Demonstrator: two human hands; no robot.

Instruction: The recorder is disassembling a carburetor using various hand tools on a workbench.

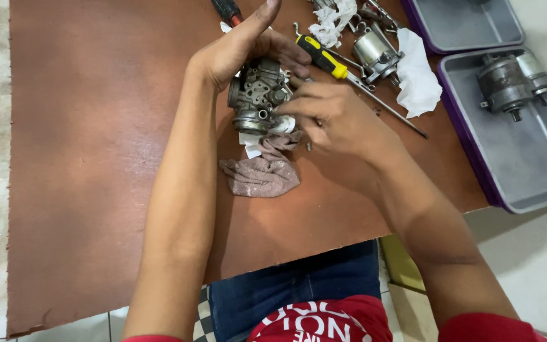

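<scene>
Left hand [242, 47] grips a carburetor [257, 95] above the bench [96, 158] while right hand [333, 117] pinches a white cloth [283, 125] against it, cleaning apparently unfinished, screwdriver [349, 76] idle beside.

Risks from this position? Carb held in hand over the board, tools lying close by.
1. The carburetor is off the board, propped only by the left hand while the right hand works at its face; a slip could drop it.
2. The white wipe pressed against the body may shed lint into the open ports.
3. The yellow-handled screwdriver lies right beside the right hand, easy to knock, and its shaft points toward the board's edge.
</scene>
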